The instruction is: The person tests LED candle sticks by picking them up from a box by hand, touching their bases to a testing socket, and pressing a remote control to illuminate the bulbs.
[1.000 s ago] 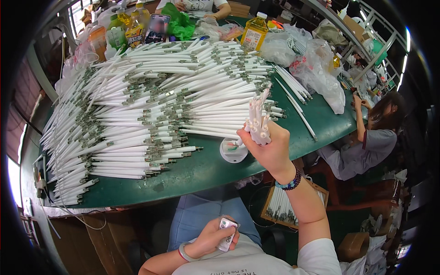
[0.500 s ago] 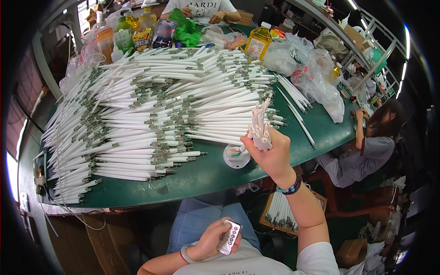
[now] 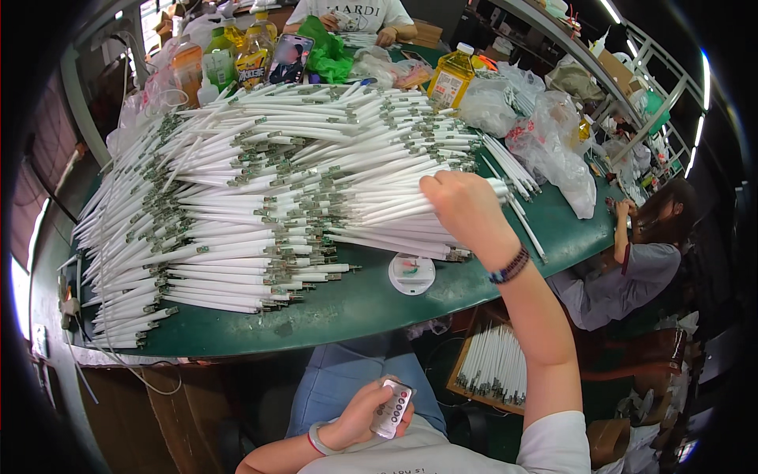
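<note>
My right hand, back upward and fingers curled, is closed round a bundle of white rods. The bundle lies level at the right side of a big pile of white rods with greenish-metal tips, and its short ends poke out past the hand. Low over my lap, my left hand grips a small white remote control with round buttons, its thumb on the face. Below the bundle sits a round white disc with small green and red parts at its centre.
The green table curves around the pile. Bottles, a phone and plastic bags line its far side. A wooden tray of rods stands low at the right. Two other people sit at the table, far side and right.
My right hand has turned over from upright and tipped the bundle level onto the pile's right side. The left hand with the remote control stays in place.
</note>
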Action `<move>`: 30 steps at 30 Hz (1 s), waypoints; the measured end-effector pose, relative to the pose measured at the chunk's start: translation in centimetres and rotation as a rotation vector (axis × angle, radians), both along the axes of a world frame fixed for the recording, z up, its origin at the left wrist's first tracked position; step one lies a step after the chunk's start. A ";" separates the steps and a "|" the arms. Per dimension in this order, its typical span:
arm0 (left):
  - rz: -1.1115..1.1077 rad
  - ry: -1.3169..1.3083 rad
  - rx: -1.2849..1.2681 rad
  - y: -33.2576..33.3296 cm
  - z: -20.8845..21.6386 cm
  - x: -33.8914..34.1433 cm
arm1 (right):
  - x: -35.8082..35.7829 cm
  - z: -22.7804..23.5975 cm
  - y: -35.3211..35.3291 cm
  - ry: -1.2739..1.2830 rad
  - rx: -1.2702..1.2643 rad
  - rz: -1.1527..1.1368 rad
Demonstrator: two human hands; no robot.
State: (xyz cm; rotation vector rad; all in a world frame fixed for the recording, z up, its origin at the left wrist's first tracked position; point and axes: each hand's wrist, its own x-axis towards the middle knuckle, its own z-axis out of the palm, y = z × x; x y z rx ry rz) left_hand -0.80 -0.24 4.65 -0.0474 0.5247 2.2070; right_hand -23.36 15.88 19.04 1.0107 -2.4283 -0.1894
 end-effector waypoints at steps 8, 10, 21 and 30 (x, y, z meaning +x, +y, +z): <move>0.057 -0.056 0.038 -0.5 0.0 -0.4 | 1.0 0.9 0.7 -0.053 -0.454 0.092; 0.038 -0.064 0.043 -0.4 -0.1 -0.5 | 3.1 1.7 1.2 -0.552 -1.024 0.091; 0.094 0.182 -0.147 0.0 1.9 -2.0 | 4.4 -0.2 3.6 -0.289 -1.116 0.197; 0.655 1.542 -1.502 -0.4 10.4 -15.8 | 8.6 -2.5 5.5 -0.465 -1.345 0.049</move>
